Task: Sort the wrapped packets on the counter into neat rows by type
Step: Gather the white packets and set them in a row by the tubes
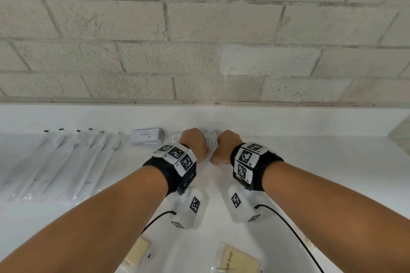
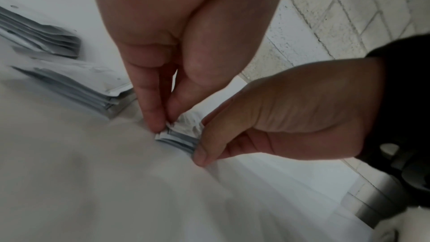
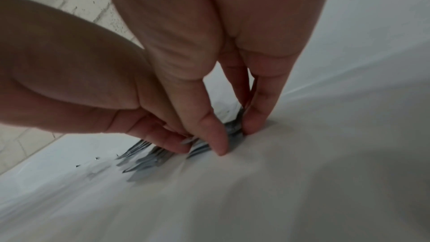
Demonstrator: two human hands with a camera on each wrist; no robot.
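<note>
**Two hands close together, fingers pointing down**

Both bare arms reach forward, side by side. Each wrist wears a black band with white squares that have black patterns on them. The left hand (image 1: 195, 143) and the right hand (image 1: 224, 146) sit very close, knuckles up, almost touching. The left hand's fingers (image 2: 151, 109) point down and pinch with the thumb. The right hand's fingers (image 3: 258, 113) point down too, and its thumb presses in from the other side, so both hands pinch something thin between them.
</note>
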